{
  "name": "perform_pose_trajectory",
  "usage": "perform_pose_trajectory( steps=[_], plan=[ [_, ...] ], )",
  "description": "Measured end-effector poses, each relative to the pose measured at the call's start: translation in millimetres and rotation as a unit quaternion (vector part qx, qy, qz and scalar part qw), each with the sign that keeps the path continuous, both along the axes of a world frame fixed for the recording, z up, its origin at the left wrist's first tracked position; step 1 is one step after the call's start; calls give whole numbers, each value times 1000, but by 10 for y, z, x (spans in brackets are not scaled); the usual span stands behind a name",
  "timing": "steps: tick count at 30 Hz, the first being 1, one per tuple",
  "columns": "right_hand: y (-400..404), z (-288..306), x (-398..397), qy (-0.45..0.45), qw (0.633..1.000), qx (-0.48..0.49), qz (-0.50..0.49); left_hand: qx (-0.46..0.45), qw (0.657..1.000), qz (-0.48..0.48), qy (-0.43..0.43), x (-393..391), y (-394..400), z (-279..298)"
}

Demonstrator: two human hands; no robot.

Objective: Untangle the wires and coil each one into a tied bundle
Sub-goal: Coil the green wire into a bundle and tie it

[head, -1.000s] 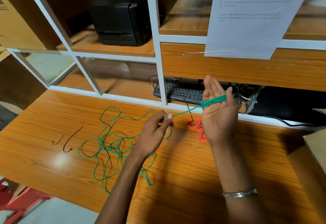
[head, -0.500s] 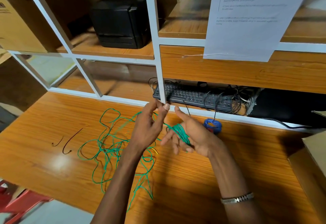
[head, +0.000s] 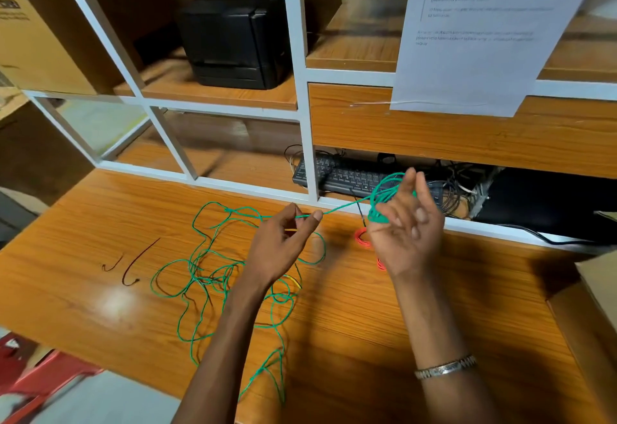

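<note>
A long green wire (head: 213, 273) lies in loose tangled loops on the wooden desk (head: 350, 316). One strand runs taut from my left hand (head: 283, 246), which pinches it between thumb and fingers, up to my right hand (head: 405, 230). Several green turns are wound around the raised fingers of my right hand, palm facing me. A coiled orange wire bundle (head: 362, 238) lies on the desk, partly hidden behind my right hand. A short yellow wire (head: 293, 280) shows under the green loops.
A dark wire scrap (head: 133, 266) lies at the left of the desk. Behind stand a white-framed shelf (head: 309, 143), a black keyboard (head: 344, 176) with cables, a black printer (head: 233, 39) and a hanging paper sheet (head: 474, 29). A cardboard box (head: 594, 290) sits at right.
My right hand has risen from the desk and turned palm toward me with the green coil on its fingers. My left hand dropped slightly, and the strand between them is now taut.
</note>
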State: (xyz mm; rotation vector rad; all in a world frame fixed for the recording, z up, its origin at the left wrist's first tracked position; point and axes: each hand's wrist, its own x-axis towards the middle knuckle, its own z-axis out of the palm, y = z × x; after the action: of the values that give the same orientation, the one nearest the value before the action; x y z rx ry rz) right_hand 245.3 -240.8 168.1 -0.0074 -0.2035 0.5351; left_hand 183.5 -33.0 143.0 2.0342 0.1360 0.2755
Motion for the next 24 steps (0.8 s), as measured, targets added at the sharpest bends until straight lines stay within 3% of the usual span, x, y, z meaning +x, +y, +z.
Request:
perform_pose_trajectory(
  steps=[4, 7, 10, 12, 14, 18, 22, 24],
  plan=[
    [-101, -62, 91, 123, 981, -42, -147, 1, 998, -64, -17, -97, -91, 7],
    [-42, -42, 111, 90, 958, -177, -207, -5, 993, -98, -69, -93, -160, 93],
    [98, -60, 103, 56, 873, -411, -254, 0, 986, -113, -125, -63, -194, 191],
    [164, -191, 122, 19, 781, -596, -187, 24, 978, -131, -163, -53, -205, 249],
    [197, -316, 76, -50, 703, -706, -72, 39, 973, -139, -180, -43, -216, 276],
    [280, -267, -83, -179, 675, -713, 65, 15, 978, -114, -174, 5, -156, 253],
    [227, -2, -203, -262, 725, -558, 308, -41, 986, -45, -155, 44, -55, 214],
    [200, 63, -221, -290, 750, -475, 356, -58, 988, -5, -144, 60, -15, 191]
  ],
)
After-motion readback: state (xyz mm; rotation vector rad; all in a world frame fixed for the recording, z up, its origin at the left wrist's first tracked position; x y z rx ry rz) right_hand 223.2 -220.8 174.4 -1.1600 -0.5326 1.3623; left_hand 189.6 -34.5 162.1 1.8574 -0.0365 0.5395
